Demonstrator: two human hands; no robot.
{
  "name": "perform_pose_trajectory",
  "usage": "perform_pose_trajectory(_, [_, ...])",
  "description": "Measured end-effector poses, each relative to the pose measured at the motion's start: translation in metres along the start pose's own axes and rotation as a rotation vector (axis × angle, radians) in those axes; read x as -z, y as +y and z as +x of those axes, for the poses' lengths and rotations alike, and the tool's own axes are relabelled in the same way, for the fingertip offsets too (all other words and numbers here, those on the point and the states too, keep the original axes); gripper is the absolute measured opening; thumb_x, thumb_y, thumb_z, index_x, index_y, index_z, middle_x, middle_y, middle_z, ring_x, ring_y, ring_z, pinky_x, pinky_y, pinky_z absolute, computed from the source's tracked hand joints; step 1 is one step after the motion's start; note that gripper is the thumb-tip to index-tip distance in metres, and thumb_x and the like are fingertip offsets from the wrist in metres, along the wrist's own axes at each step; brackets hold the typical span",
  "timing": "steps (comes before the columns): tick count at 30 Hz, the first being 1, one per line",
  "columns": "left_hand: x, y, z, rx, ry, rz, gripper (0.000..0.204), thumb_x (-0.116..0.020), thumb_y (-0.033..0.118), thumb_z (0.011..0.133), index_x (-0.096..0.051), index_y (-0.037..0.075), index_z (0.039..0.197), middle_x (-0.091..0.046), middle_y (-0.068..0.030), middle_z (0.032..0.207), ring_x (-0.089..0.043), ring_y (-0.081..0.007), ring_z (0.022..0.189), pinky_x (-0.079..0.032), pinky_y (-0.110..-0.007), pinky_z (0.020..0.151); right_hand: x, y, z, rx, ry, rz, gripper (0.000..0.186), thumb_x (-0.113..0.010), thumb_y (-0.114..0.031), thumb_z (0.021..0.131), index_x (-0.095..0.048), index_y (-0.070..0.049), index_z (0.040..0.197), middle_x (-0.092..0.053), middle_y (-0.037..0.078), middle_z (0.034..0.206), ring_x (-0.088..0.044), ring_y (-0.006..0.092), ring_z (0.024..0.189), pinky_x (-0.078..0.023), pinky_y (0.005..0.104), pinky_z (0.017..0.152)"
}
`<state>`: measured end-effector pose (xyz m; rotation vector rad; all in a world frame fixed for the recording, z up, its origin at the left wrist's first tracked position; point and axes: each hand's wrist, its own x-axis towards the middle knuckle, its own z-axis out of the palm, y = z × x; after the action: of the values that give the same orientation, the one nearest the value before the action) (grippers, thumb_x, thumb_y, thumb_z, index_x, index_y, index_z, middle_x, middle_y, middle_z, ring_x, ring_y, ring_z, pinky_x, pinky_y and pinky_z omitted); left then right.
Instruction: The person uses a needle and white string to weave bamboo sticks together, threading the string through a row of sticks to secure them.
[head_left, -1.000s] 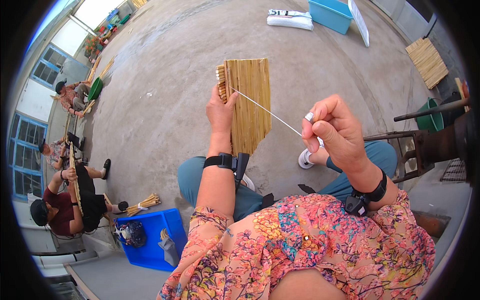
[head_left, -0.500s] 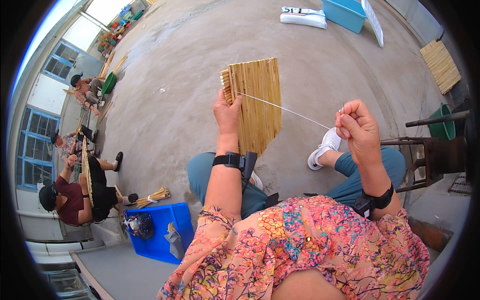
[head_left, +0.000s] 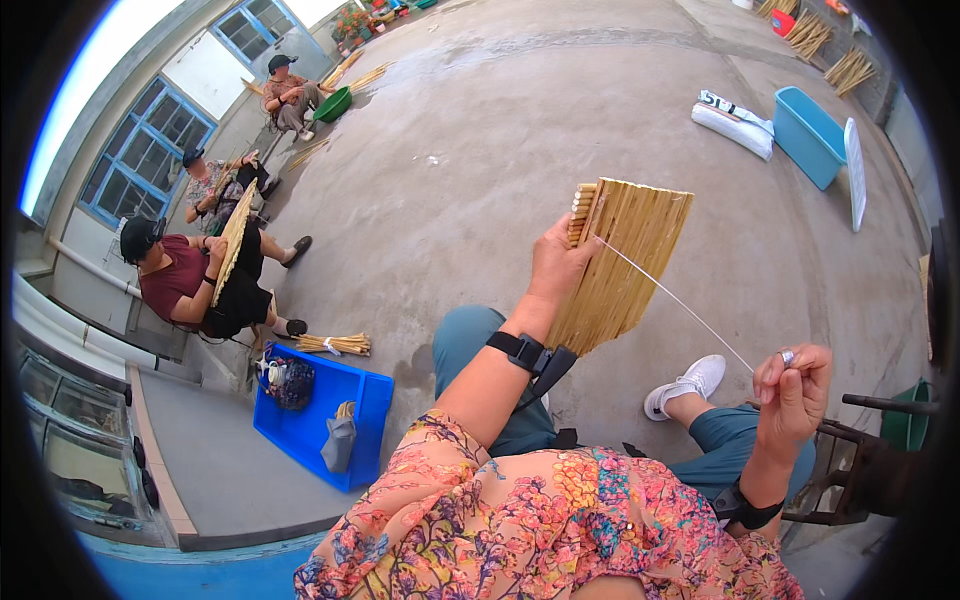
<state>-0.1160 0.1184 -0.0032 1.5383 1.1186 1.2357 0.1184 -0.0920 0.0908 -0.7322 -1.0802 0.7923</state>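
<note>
My left hand (head_left: 562, 262) grips the left edge of a mat of yellow-brown reed sticks (head_left: 640, 250) laid side by side. Its thumb lies on the front face, and cut stick ends show just above the fingers. From near that thumb a white thread (head_left: 680, 302) runs taut, down and right, to my right hand (head_left: 795, 388). The right fingers are pinched together on the thread, with a metal ring-like band (head_left: 787, 357) on one finger. Whether a needle is also in that pinch I cannot tell.
A blue crate (head_left: 380, 400) with a dark bag and a grey pouch stands at lower left, beside a stick bundle (head_left: 335, 344). Several people sit along the left wall, one holding a mat (head_left: 236, 240). A light-blue tub (head_left: 808, 140) and white sack (head_left: 733, 128) lie upper right. A metal stand (head_left: 840, 460) is at right.
The view has swung round, shifting the scene across the picture. My right hand has drawn farther from the mat, and a longer length of thread shows. The left hand keeps its hold.
</note>
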Motion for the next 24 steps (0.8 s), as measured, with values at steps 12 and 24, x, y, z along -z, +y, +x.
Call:
perform_pose_trajectory(12, [-0.018,-0.045,-0.037,0.212,-0.064,-0.185,0.032,-0.062,-0.001,0.077,-0.054,-0.003,0.108,-0.063,-0.0059,0.094,-0.059,-0.0119,0.082,-0.049,-0.026,0.074,0.014,0.013,-0.004,-0.174,0.101,0.052,0.007,-0.05,-0.007,0.092,-0.044,-0.005,0.095,-0.05,0.006,0.071,-0.042,0.0089,0.054,-0.033,0.0221,0.049])
perform_pose_trajectory(24, [0.01,-0.045,-0.041,0.237,-0.01,-0.264,0.035,-0.061,-0.002,0.079,-0.05,-0.004,0.112,-0.062,-0.0105,0.099,-0.062,-0.0175,0.085,-0.053,-0.03,0.074,-0.014,0.005,0.0,-0.257,0.064,-0.049,0.006,-0.051,0.0,0.089,-0.048,-0.002,0.094,-0.053,0.005,0.074,-0.04,0.0062,0.057,-0.033,0.018,0.052])
